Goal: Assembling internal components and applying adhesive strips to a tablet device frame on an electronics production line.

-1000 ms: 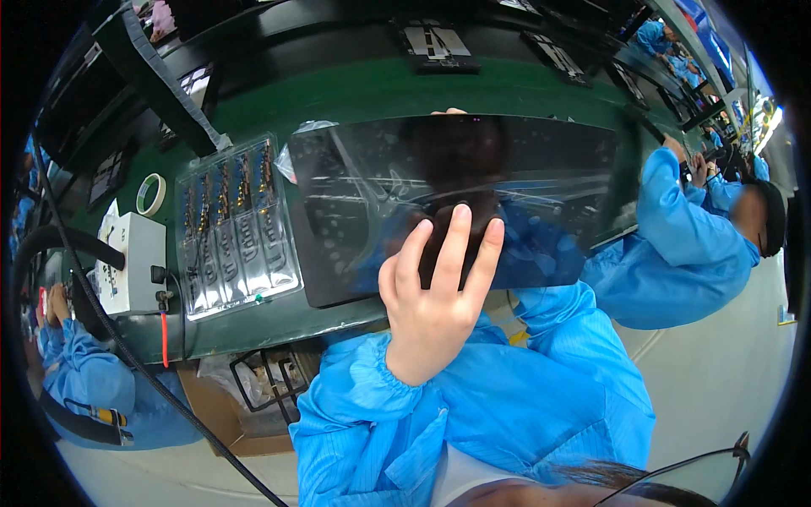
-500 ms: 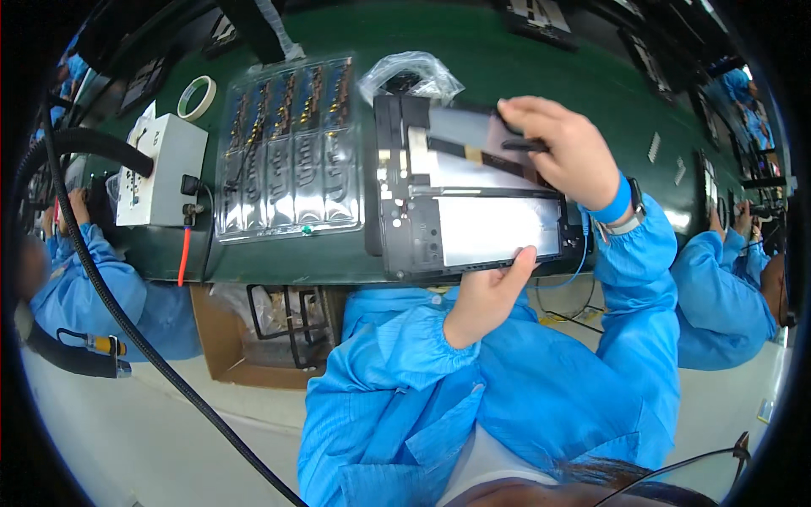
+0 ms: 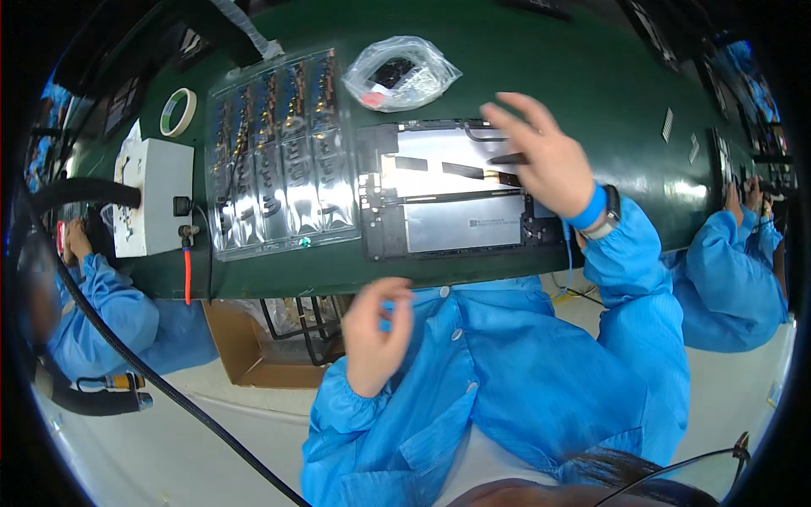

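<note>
An opened tablet-like device (image 3: 391, 237) with a black frame lies flat on the green bench in front of me. Two silver battery-like panels (image 3: 465, 223) and dark ribbon strips show inside it. My right hand (image 3: 549, 165) is over its right part, thumb and fingers closed on a slim black pointed tool (image 3: 508, 159); the tool's exact kind is unclear. Two of that hand's fingers stretch out above the tool. My left hand (image 3: 378, 334) hovers off the bench's near edge, slightly blurred, fingers loosely bent and apart, holding nothing.
Left of the device sits a clear plastic tray (image 3: 287, 245) of small circuit parts. Beyond are a plastic bag (image 3: 405, 72), tape roll (image 3: 178, 111) and white box (image 3: 160, 198) with hoses. A cardboard box (image 3: 245, 359) stands below. Co-workers sit either side.
My left hand has let go of the device's near edge and moved left and toward me. The device, tilted before, now rests flat. My right hand still keeps the black tool.
</note>
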### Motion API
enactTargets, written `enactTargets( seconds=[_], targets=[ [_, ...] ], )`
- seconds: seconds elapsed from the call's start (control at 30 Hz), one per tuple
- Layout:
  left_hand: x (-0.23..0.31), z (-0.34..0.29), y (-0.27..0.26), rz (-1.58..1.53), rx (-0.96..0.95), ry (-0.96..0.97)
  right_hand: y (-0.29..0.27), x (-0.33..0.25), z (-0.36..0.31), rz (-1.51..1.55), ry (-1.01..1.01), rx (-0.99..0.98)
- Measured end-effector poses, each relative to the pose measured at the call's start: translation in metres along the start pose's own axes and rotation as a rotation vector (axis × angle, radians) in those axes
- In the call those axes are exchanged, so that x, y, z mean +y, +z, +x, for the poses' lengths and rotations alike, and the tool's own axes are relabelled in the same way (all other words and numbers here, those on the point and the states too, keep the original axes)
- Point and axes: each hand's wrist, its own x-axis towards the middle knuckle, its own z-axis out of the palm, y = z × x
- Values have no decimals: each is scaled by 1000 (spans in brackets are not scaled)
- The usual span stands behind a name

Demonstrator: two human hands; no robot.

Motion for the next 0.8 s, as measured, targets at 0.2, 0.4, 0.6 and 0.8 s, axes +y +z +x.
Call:
enactTargets(
  seconds=[0.2, 0.4, 0.6, 0.8],
  targets=[
    [-4, 18, 3, 312, 262, 197, -6, 40, -90, 68, 459, -69],
    [15, -12, 2, 116, 209, 190, -13, 22, -127, 1004, 655, 165],
    [55, 27, -35, -654, 186, 301, -71, 44, -90, 1440, 640, 360],
    [86, 199, -172, -1401, 543, 352, -82, 86, 73, 1271, 524, 344]
  ],
)
